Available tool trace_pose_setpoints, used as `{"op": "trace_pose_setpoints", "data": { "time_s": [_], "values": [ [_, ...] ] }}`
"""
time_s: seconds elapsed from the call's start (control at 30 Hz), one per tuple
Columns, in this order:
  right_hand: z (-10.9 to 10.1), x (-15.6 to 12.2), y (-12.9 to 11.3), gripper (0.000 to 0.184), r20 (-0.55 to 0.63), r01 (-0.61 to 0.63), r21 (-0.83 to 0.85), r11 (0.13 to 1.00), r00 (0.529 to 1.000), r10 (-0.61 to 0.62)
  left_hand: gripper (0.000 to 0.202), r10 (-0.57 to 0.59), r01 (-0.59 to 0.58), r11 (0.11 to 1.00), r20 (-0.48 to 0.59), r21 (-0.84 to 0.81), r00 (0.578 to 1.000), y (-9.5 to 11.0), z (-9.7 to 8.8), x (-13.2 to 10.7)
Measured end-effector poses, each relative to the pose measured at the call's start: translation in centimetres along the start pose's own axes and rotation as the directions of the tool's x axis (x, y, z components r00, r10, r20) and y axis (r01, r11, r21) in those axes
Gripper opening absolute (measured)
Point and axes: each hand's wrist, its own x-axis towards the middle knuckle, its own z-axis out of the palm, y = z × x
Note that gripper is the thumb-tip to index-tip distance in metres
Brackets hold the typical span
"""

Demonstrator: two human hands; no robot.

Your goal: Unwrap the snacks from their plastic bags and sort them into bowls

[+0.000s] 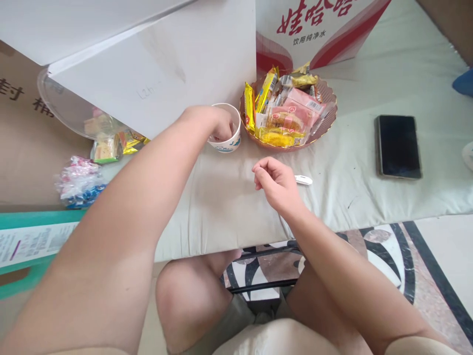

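My left hand (219,123) reaches down into a white paper cup (229,144) with a blue-green print. Its visible fingers are bent and pressed together; the fingertips and whatever they hold are hidden in the cup. Just in front of the snack basket, my right hand (275,178) hovers near the cloth, fingers curled and thumb against the index finger, with nothing visible in them. A small white object (303,180), perhaps a folded cutter, lies behind that wrist. The pink-brown ribbed basket (327,116) beside the cup holds yellow-wrapped bars (279,137) and pink-printed packets (286,118).
A white carton (155,74) and a red-and-white water carton (314,39) stand at the back. On the cloth's right side lies a black tablet or phone (399,146). At left are wrapped cakes (106,149), a bundle of plastic wrappers (79,182) and a green stool (25,281).
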Motion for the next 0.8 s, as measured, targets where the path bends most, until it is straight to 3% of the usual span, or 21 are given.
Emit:
{"op": "trace_pose_setpoints", "data": {
  "time_s": [0.03, 0.07, 0.17, 0.23, 0.3, 0.4, 0.47, 0.53, 0.63, 0.73, 0.8],
  "values": [
    [0.2, 0.0, 0.0, 0.018, 0.005, 0.003, -0.004, 1.000, 1.000, -0.003, 0.033, -0.039, 0.033, 0.996, 0.085, 0.078, 0.996, 1.2, -0.9, -1.5],
    [0.4, -0.1, 0.0, 0.018, 0.012, 0.004, -0.005, 1.000, 1.000, -0.004, 0.027, -0.044, 0.036, 0.993, 0.073, 0.115, 0.996, 2.1, -1.8, -3.4],
    [1.4, -0.3, 0.3, 0.018, 0.043, 0.005, -0.020, 1.000, 0.999, -0.004, 0.016, 0.010, 0.005, 0.995, -0.156, 0.097, 0.988, 2.0, -3.9, -9.7],
    [2.2, -0.6, 0.6, 0.019, 0.072, 0.008, -0.063, 0.998, 0.997, -0.004, 0.010, 0.052, -0.061, 0.998, -0.399, -0.009, 0.915, -0.8, -4.5, -13.7],
    [3.1, -1.0, 1.0, 0.020, 0.105, 0.022, -0.123, 0.992, 0.994, -0.009, 0.010, -0.048, 0.010, 0.997, -0.565, -0.070, 0.824, -4.9, -4.9, -17.1],
    [4.4, -1.5, 1.6, 0.020, 0.148, 0.049, -0.200, 0.979, 0.989, -0.019, 0.018, -0.199, 0.191, 0.978, -0.625, -0.081, 0.755, -10.9, -5.6, -20.8],
    [5.2, -1.7, 2.0, 0.020, 0.168, 0.061, -0.241, 0.969, 0.986, -0.021, 0.023, -0.279, 0.323, 0.944, -0.682, -0.066, 0.676, -13.4, -6.7, -22.4],
    [6.0, -1.8, 2.5, 0.019, 0.191, 0.079, -0.286, 0.955, 0.981, -0.024, 0.027, -0.336, 0.442, 0.896, -0.705, -0.035, 0.625, -14.7, -8.3, -23.4],
    [7.1, -1.8, 3.1, 0.018, 0.229, 0.114, -0.346, 0.931, 0.973, -0.034, 0.045, -0.447, 0.607, 0.794, -0.657, 0.020, 0.607, -15.6, -11.2, -24.1],
    [7.9, -1.7, 3.5, 0.018, 0.246, 0.137, -0.395, 0.908, 0.968, -0.039, 0.068, -0.666, 0.796, 0.604, -0.516, 0.053, 0.539, -16.6, -13.7, -24.3],
    [8.3, -1.7, 3.7, 0.017, 0.250, 0.148, -0.423, 0.894, 0.967, -0.042, 0.072, -0.753, 0.844, 0.521, -0.396, 0.129, 0.526, -17.0, -14.6, -24.5]
  ]
}}
